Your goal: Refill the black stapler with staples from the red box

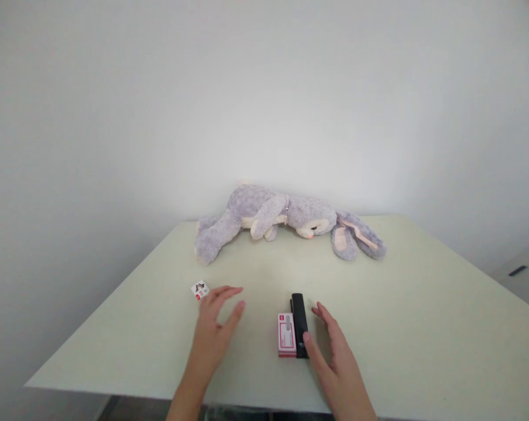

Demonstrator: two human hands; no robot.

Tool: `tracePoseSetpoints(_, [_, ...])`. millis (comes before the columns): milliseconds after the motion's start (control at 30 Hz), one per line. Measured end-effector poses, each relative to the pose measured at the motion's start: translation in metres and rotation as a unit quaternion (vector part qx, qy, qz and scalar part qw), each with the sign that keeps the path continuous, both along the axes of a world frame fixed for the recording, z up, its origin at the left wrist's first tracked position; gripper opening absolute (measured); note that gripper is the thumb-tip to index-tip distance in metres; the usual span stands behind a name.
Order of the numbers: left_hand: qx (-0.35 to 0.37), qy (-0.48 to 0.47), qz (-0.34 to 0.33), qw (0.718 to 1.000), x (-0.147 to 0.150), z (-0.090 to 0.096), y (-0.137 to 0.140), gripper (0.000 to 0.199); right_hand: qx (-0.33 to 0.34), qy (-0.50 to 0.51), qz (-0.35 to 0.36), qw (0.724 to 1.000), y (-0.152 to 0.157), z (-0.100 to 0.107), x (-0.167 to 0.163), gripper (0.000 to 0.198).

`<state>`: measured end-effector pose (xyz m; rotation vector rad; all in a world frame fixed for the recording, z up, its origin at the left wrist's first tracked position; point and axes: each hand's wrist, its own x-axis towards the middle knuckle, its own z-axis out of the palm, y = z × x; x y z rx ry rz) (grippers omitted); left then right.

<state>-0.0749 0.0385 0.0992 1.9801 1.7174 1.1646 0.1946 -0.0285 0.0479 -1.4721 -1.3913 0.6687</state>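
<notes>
A black stapler point(300, 324) lies lengthwise on the table, with a small white and pink box point(286, 334), likely of staples, close against its left side. My right hand point(334, 354) is just right of the stapler, fingers apart, its thumb tip at the stapler's near right edge; whether it touches I cannot tell. Over to the left, my left hand point(215, 327) is open with thumb and fingers spread and nothing between them. Just beyond its knuckles lies a small white printed card point(200, 289), partly covered by the hand.
A grey-purple plush rabbit point(273, 213) lies on its side along the back of the pale table point(422, 327), against the white wall point(264, 93). The table's front edge runs below my wrists. A pale cabinet with a dark handle point(517, 271) stands at the far right.
</notes>
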Motion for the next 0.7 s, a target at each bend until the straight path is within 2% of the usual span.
tracePoseSetpoints(67, [0.021, 0.009, 0.192, 0.981, -0.038, -0.003, 0.018, 0.041, 0.004, -0.085, 0.024, 0.996, -0.007, -0.004, 0.003, 0.074])
tracePoseSetpoints(100, [0.002, 0.011, 0.248, 0.969, -0.055, -0.004, 0.027, 0.047, 0.008, -0.124, 0.037, 0.992, -0.009, -0.007, 0.003, 0.078])
tracePoseSetpoints(133, [-0.031, 0.017, 0.257, 0.966, -0.068, -0.005, 0.035, 0.05, 0.011, -0.157, 0.049, 0.986, -0.01, -0.009, 0.003, 0.081])
tracePoseSetpoints(200, [-0.073, 0.019, 0.232, 0.97, -0.083, -0.007, 0.048, 0.05, 0.019, -0.207, 0.062, 0.976, -0.01, -0.012, 0.001, 0.084])
tracePoseSetpoints(267, [-0.089, 0.017, 0.183, 0.979, -0.078, -0.01, 0.055, 0.044, 0.027, -0.237, 0.065, 0.969, -0.007, -0.014, -0.002, 0.085])
tracePoseSetpoints(400, [-0.094, -0.007, 0.081, 0.992, -0.03, -0.022, 0.062, 0.036, 0.044, -0.271, 0.065, 0.96, -0.004, -0.015, -0.004, 0.087])
tracePoseSetpoints(500, [-0.101, -0.045, 0.022, 0.994, 0.012, -0.029, 0.063, 0.042, 0.043, -0.288, 0.066, 0.954, -0.004, -0.017, -0.004, 0.085])
tracePoseSetpoints(600, [-0.116, -0.078, -0.021, 0.99, 0.045, -0.03, 0.061, 0.045, 0.044, -0.295, 0.069, 0.952, -0.004, -0.019, -0.003, 0.081])
tracePoseSetpoints(700, [-0.129, -0.1, -0.056, 0.985, 0.068, -0.027, 0.05, 0.036, 0.055, -0.293, 0.067, 0.952, -0.003, -0.02, -0.002, 0.078])
